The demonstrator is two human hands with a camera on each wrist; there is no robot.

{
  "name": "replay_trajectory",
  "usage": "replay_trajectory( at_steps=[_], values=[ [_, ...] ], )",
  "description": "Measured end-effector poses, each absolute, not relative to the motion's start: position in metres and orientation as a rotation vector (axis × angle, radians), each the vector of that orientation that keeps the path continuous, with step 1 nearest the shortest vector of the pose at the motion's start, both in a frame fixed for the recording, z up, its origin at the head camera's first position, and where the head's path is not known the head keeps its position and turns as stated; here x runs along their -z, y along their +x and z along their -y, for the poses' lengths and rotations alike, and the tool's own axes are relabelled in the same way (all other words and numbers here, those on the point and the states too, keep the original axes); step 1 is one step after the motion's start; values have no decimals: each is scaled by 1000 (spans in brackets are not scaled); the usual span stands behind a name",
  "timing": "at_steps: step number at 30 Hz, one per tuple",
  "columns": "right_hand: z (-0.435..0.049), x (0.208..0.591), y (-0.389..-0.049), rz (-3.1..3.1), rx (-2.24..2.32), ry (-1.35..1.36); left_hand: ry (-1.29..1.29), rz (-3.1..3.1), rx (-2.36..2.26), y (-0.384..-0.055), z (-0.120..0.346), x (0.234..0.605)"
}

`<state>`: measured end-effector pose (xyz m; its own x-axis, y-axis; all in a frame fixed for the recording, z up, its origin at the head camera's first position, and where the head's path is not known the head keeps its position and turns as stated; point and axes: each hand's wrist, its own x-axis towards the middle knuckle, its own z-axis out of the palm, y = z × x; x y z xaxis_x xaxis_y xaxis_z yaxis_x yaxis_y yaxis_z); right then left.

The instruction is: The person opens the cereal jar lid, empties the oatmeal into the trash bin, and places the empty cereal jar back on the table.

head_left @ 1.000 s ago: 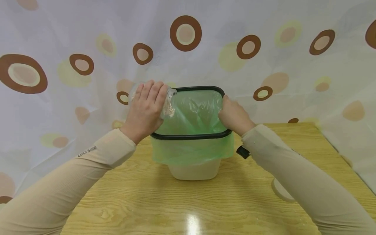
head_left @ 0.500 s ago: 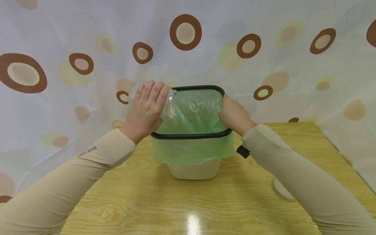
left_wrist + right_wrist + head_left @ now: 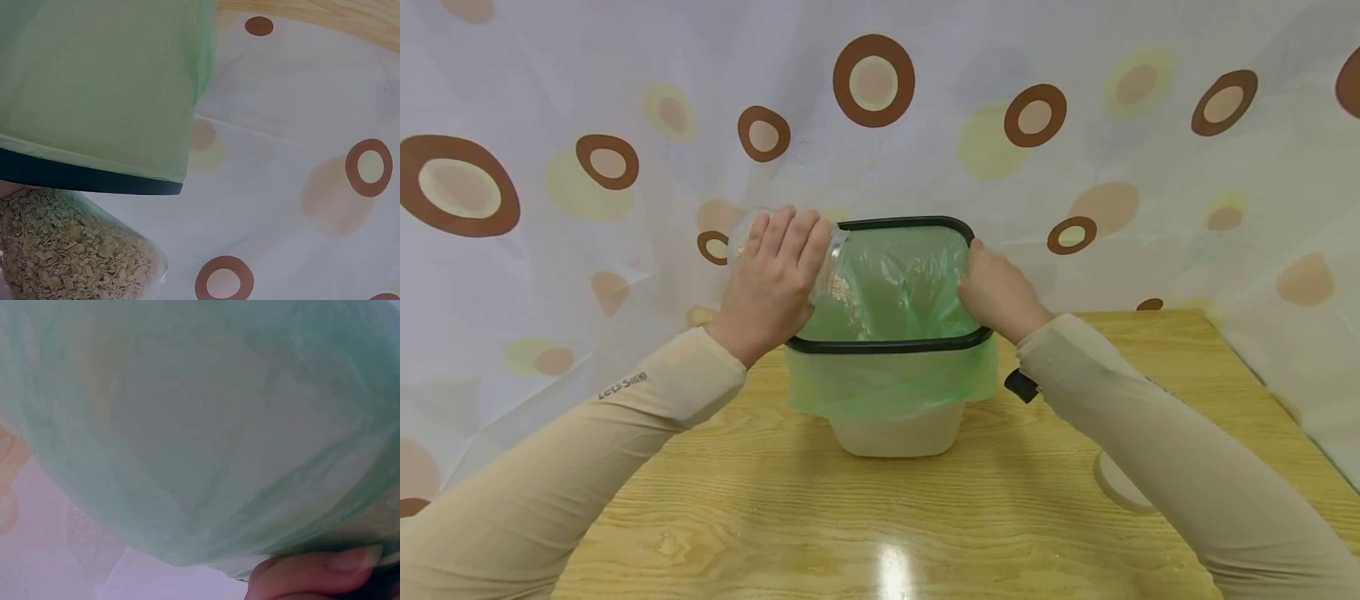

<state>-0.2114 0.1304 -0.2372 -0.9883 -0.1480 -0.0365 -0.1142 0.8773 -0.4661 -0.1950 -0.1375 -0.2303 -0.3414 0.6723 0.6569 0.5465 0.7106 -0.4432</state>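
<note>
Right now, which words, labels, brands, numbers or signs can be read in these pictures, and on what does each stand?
"Lets Sli…": on the left sleeve, last letters blurred.
Right sleeve: dark marking, too small to read.
Nothing else is readable.

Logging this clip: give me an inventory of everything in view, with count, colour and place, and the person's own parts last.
Table: 1, yellowish wood, below everything
Patterned cloth: 1, white with brown and yellow rounds, behind the table
Bin: 1, off-white, on the table
Liner: 1, green, inside the bin and hanging outside
Rim: 1, black, round the bin's opening
Jar: 1, clear, tilted at the bin's left
Flakes: many, beige, in the jar
Disc: 1, off-white, on the table's right, partly hidden
Unidentified object: 1, black, right of the bin
Sleeves: 2, beige, on the forearms
Left grip: 1, bare, holding the jar
Right grip: 1, bare, on the rim's right side
</note>
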Motion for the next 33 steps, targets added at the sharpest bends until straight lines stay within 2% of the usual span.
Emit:
replay_trajectory(
  at_steps=[33],
  values=[
    [-132, 237, -210, -2955, 732, -208, -928, 2013, -260, -196, 139, 225]
  ],
)
